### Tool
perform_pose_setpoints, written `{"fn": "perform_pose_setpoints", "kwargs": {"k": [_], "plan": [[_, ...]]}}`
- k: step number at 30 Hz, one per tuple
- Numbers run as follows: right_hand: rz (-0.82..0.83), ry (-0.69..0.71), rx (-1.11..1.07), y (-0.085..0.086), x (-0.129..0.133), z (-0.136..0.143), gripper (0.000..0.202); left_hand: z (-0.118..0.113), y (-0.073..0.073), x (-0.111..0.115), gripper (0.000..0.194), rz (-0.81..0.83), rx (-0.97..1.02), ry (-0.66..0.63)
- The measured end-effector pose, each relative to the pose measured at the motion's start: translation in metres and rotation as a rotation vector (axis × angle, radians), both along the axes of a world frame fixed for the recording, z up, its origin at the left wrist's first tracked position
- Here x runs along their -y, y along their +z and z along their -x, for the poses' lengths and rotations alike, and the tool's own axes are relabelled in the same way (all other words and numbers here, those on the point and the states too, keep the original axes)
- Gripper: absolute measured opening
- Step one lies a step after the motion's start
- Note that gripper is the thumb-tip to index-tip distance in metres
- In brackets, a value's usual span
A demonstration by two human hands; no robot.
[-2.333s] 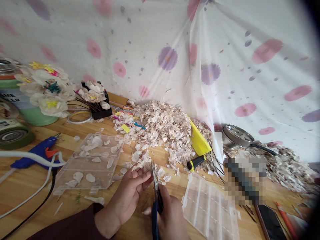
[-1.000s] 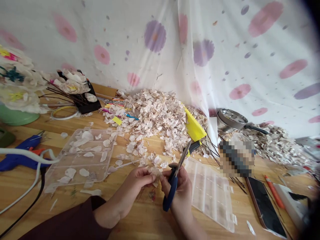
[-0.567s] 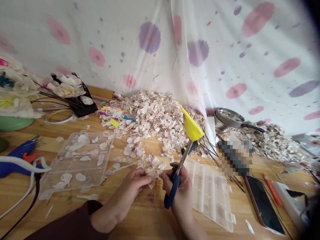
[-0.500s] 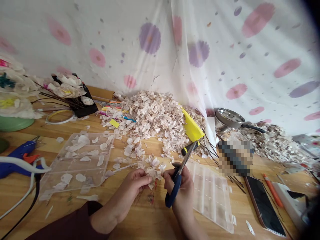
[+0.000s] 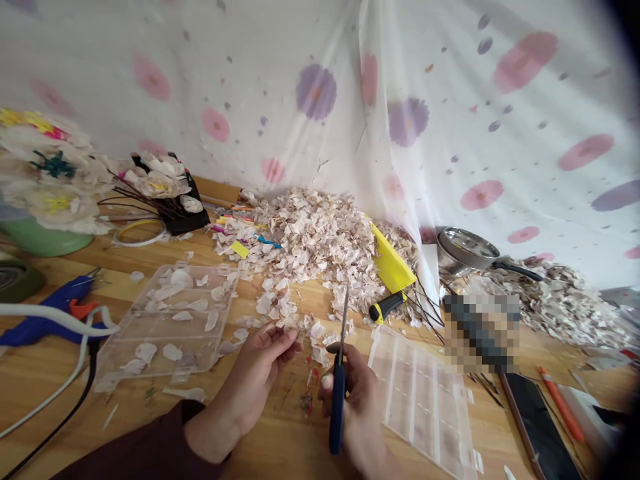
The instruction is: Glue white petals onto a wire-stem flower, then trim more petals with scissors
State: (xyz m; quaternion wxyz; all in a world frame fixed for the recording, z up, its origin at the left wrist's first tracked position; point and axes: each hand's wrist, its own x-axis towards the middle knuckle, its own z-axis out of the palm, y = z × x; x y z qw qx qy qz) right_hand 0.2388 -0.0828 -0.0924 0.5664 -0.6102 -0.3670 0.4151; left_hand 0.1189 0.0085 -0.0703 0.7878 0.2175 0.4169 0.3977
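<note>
My right hand [image 5: 357,393] grips a pair of scissors [image 5: 338,407] with dark blue handles, the narrow blade pointing up and away from me. To its left, my left hand [image 5: 263,367] is closed in a pinch; whatever its fingertips hold, if anything, is too small or hidden to make out. Loose pale petals [image 5: 316,333] lie just beyond and between the hands. Behind them rises a large heap of dried whitish petals [image 5: 320,233]. Small red bits [image 5: 311,380] are scattered on the wood between my hands.
A clear compartment case [image 5: 150,320] with several petals lies at left, its divided lid [image 5: 425,400] at right. A blue glue gun [image 5: 47,310], pale paper-like flowers [image 5: 55,180], a yellow-black handled tool [image 5: 387,307], a metal pan [image 5: 467,247] and a phone [image 5: 540,427] surround the work area.
The pale petal piece seen between my hands no longer shows there. My right hand has turned the scissors more upright and edge-on. The whole view has shifted slightly.
</note>
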Motion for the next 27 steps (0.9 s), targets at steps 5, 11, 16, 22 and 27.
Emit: {"fn": "perform_pose_setpoints", "kwargs": {"k": [5, 11, 16, 22, 27], "plan": [[0.024, 0.113, 0.283, 0.006, 0.002, 0.0, 0.031, 0.002, -0.003, -0.003, 0.027, 0.027, 0.059, 0.015], [0.164, 0.25, 0.642, 0.024, 0.001, 0.004, 0.024, 0.004, -0.003, -0.004, 0.017, 0.002, 0.122, 0.013], [0.19, 0.256, 0.821, 0.029, -0.003, 0.007, 0.034, 0.005, -0.001, -0.005, 0.012, -0.078, 0.148, 0.051], [0.162, 0.274, 0.658, 0.03, -0.005, 0.007, 0.025, 0.007, 0.004, -0.004, 0.015, -0.056, 0.101, 0.039], [0.127, 0.291, 0.583, 0.033, -0.004, 0.006, 0.027, 0.008, 0.004, -0.005, 0.015, -0.056, 0.029, 0.034]]}}
